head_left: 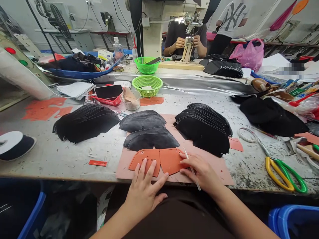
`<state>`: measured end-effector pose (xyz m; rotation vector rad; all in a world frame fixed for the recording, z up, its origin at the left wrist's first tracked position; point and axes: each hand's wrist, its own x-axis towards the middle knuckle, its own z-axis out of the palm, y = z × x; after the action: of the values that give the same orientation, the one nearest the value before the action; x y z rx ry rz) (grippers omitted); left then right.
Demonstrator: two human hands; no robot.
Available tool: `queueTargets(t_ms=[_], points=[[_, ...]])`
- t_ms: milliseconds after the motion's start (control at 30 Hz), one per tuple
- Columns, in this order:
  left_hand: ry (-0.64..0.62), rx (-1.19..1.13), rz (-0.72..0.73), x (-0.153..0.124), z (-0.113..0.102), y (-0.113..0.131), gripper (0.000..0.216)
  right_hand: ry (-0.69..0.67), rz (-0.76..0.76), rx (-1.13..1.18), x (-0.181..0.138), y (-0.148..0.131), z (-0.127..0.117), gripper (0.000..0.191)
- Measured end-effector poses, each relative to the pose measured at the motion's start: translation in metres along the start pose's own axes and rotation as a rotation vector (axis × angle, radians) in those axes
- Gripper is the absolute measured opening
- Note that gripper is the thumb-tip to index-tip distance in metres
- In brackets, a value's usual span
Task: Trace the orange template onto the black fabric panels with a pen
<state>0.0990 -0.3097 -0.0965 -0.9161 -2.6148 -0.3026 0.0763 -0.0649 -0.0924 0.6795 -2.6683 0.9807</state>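
An orange template (171, 161) with printed marks and a slit lies on a pink board (219, 172) at the table's front edge. My left hand (146, 186) rests on its left half, fingers spread and laid flat. In my right hand (198, 171) is a thin white marking pen (195, 179), its tip up near the template's right top edge; the fingers also touch the template's right end. Just beyond the template lie two small groups of black leather pieces (152, 137), overlapping. What lies directly under the template is hidden.
Fanned stacks of black pieces stand left (84, 122) and right (204, 127). Yellow-green-handled scissors (280, 172) lie at right, a tape spool (15, 146) at left. Behind are a green basket (147, 85), a phone (108, 92) and a sewing machine (152, 36), with a co-worker's hands (180, 43) beyond.
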Motion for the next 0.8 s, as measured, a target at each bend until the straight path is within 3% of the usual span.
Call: queueTargets(t_ms=[533, 667, 800], points=[[-0.034, 0.027, 0.006, -0.002, -0.004, 0.002, 0.051, 0.008, 0.018, -0.005, -0.002, -0.002, -0.002, 0.011], [-0.024, 0.014, 0.007, -0.001, -0.003, 0.001, 0.051, -0.021, 0.089, 0.061, 0.009, -0.003, -0.014, 0.020], [-0.009, -0.009, 0.001, 0.002, 0.000, -0.002, 0.053, 0.074, 0.184, 0.172, 0.028, -0.003, -0.022, 0.026]])
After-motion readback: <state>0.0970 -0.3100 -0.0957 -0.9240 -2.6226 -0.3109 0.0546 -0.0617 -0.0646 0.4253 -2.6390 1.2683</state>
